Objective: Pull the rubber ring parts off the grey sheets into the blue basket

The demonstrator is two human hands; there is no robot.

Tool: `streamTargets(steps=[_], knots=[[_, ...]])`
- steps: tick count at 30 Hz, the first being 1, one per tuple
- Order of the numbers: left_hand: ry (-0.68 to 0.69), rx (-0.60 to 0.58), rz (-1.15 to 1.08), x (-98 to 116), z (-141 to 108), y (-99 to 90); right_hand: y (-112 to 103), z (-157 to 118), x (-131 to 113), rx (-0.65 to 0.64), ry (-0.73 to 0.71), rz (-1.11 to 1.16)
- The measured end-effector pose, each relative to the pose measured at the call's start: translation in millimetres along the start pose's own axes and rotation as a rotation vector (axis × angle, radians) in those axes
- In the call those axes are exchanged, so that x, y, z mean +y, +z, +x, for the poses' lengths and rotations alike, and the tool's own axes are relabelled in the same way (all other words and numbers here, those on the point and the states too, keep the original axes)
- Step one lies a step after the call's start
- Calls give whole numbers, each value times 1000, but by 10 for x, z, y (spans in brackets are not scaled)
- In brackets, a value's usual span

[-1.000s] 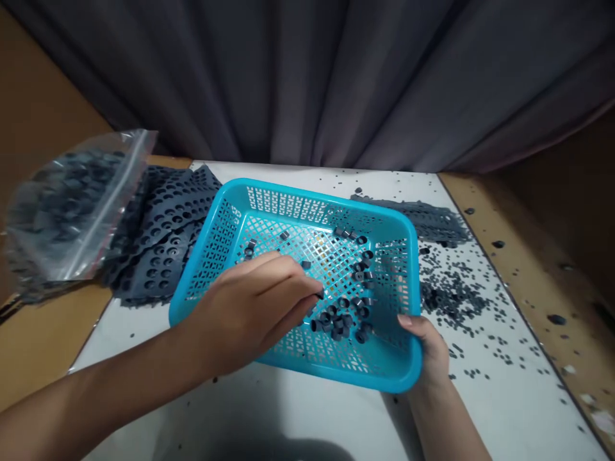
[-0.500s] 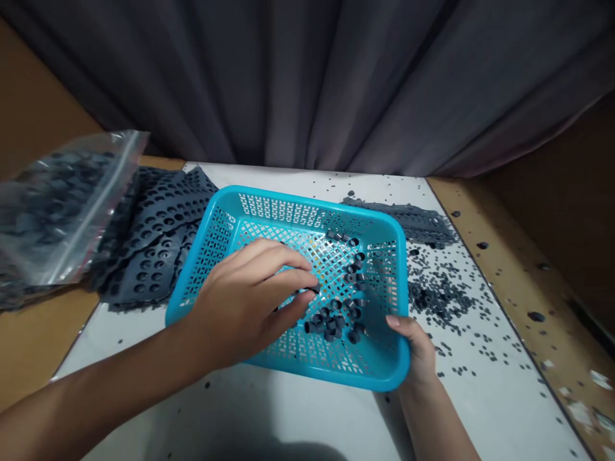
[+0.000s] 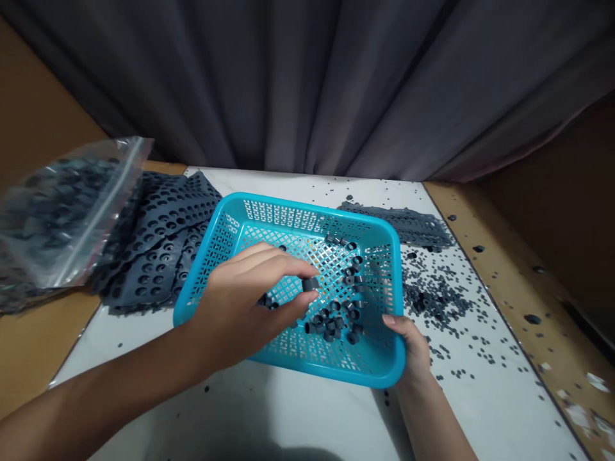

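Over the blue basket (image 3: 288, 370), my left hand (image 3: 254, 301) pinches a small black rubber ring (image 3: 310, 283) between thumb and fingertips. My right hand (image 3: 413, 346) grips the basket's right front corner, thumb over the rim and the other fingers hidden beneath. Inside the basket, several more black rings (image 3: 331, 323) lie toward the right side and front, with a few partly behind my left hand. The basket is tilted toward me above the white table top.
To the left, a clear zip bag (image 3: 62, 211) full of black pieces rests by perforated dark rubber sheets (image 3: 154, 262). Another sheet (image 3: 403, 224) lies behind the basket at the right. Small black bits (image 3: 437, 301) are scattered over the white table (image 3: 509, 403). A dark curtain (image 3: 298, 83) hangs behind.
The ring between my left fingertips has been turned or raised and shows more clearly. My left fingers are less bunched. The basket's left side has shifted slightly right.
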State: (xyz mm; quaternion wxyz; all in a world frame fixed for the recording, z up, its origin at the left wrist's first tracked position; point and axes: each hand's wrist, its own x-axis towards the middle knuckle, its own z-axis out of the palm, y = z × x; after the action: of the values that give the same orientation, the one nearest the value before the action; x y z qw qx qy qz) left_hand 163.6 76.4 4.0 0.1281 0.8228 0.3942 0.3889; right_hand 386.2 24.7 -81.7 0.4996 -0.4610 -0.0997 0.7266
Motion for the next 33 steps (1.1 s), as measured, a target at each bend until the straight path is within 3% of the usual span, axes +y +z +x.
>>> streamTargets(steps=[9,12,14,16,18,21,24,27,29,30,33], knots=[[-2,46,9,3,-13,-44,2,-2,-2,75,-51,-11],[0,71,101,-35,-15,-156,35,-6,-15,90,-60,-11],[-71,173,215,-161,-4,-294,51,-16,-36,90,-51,-22],[-239,397,303,-398,3,-435,43,-31,-62,110,-39,-26],[-341,470,255,-711,-22,-520,6,-48,-82,131,-33,-16],[-452,310,213,-1135,-156,-485,-74,-61,-96,128,-29,-14],[-515,217,156,-1311,-322,-364,-125,-57,-102,112,-51,-41],[-483,306,146,-1227,-349,-336,-114,-49,-117,118,-55,-47],[-390,355,201,-1076,-262,-378,-76,-53,-132,132,-37,-38],[-323,320,240,-986,-196,-401,-51,-61,-141,140,-27,-32],[27,-15,283,-721,25,-391,42,-101,-164,181,-13,-16]])
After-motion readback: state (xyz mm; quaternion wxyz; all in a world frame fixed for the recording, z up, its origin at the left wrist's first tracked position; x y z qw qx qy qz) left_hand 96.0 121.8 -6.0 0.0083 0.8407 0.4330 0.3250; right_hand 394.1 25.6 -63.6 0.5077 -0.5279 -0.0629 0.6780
